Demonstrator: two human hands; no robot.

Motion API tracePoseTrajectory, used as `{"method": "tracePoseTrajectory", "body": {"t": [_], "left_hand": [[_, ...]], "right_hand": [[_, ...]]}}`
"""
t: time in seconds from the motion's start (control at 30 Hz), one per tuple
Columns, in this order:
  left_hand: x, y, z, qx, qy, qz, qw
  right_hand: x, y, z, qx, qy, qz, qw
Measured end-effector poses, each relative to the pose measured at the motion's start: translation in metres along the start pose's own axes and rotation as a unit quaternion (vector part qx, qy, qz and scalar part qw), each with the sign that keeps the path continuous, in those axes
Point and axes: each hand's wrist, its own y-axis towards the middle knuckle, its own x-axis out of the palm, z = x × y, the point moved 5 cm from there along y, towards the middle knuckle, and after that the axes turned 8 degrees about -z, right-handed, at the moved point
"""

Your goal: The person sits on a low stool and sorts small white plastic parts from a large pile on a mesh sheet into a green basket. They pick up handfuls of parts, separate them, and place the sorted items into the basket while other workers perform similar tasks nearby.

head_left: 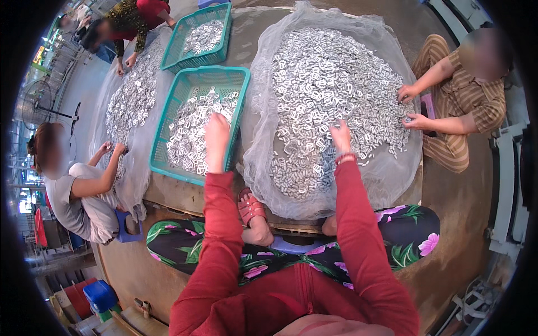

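My left hand (pixel 217 136) is over the near teal plastic basket (pixel 245 89), its fingers curled together. What it holds, if anything, is hidden. Inside the basket lie many small silver metal buckles (pixel 188 131). My right hand (pixel 341 136) reaches into the big pile of small silver metal pieces (pixel 319 73), fingertips bent down and pinched among them. Too small to make out is what sits between those fingers. Frame-shaped pieces and short stubby ones are mixed in this pile, which rests on a sheet of pale netting (pixel 258 140).
A second teal basket (pixel 227 33) with buckles stands beyond the first. On the right a seated person (pixel 471 106) has both hands at the pile's edge. Two people (pixel 84 185) (pixel 131 25) work at another buckle pile (pixel 131 101) on the left. A fan (pixel 42 103) stands behind.
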Motion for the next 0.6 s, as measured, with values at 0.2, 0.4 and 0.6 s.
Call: {"method": "tracePoseTrajectory", "body": {"t": [0.2,0.4,0.6], "left_hand": [[-0.024,0.059,-0.131,-0.259,0.158,0.072,0.950],[0.018,0.012,0.028,-0.020,-0.565,-0.141,0.813],[0.193,-0.139,0.120,-0.253,-0.752,-0.447,0.413]], "right_hand": [[0.031,-0.069,0.091,0.066,0.140,0.044,0.987],[-0.013,-0.082,0.091,0.068,0.196,0.104,0.973],[-0.013,-0.095,0.052,0.104,0.144,0.057,0.982]]}}
